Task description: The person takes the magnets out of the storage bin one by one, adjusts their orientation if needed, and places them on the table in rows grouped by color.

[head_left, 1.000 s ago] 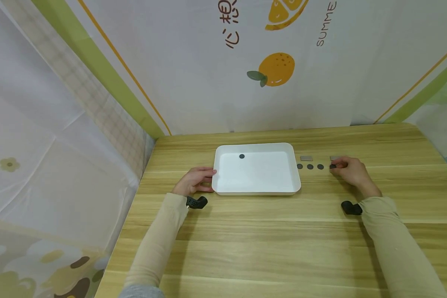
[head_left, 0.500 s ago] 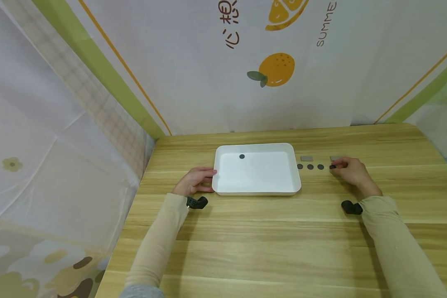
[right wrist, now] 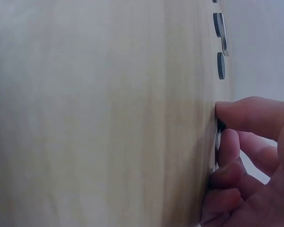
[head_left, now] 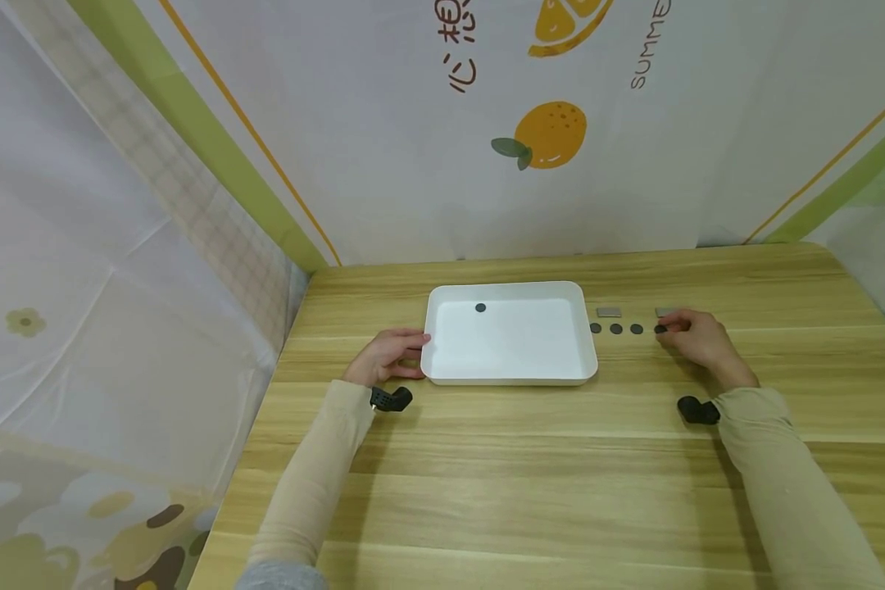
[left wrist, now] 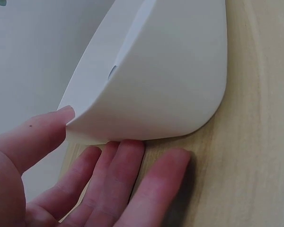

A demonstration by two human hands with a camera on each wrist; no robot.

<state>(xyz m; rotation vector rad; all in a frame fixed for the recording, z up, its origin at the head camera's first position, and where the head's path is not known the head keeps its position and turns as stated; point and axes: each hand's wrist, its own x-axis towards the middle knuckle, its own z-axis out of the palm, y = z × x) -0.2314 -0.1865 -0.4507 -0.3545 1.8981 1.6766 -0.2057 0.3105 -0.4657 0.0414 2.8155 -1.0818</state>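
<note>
A shallow white rectangular tray (head_left: 512, 373) stands on the wooden table, with one dark round disc (head_left: 481, 308) lying inside near its back left. My left hand (head_left: 387, 356) holds the tray's left end. In the left wrist view the thumb (left wrist: 42, 135) lies on the rim, while the fingers (left wrist: 125, 165) touch low on the outer wall. To the right of the tray, my right hand (head_left: 701, 340) pinches another dark disc (head_left: 660, 329) at table level between thumb and fingers. The right wrist view shows only a sliver of that disc (right wrist: 221, 125); the fingers hide the rest.
Between the tray and my right hand lies a row of dark discs (head_left: 616, 329). Behind them is a flat grey rectangular piece (head_left: 609, 312), and a second grey piece (head_left: 666, 311) is partly covered by my right hand. A printed cloth (head_left: 383, 164) hangs behind the table (head_left: 524, 492).
The disc at my right fingertips tilts slightly between frames. Both hands and the tray keep their places; the whole head view shifts very slightly.
</note>
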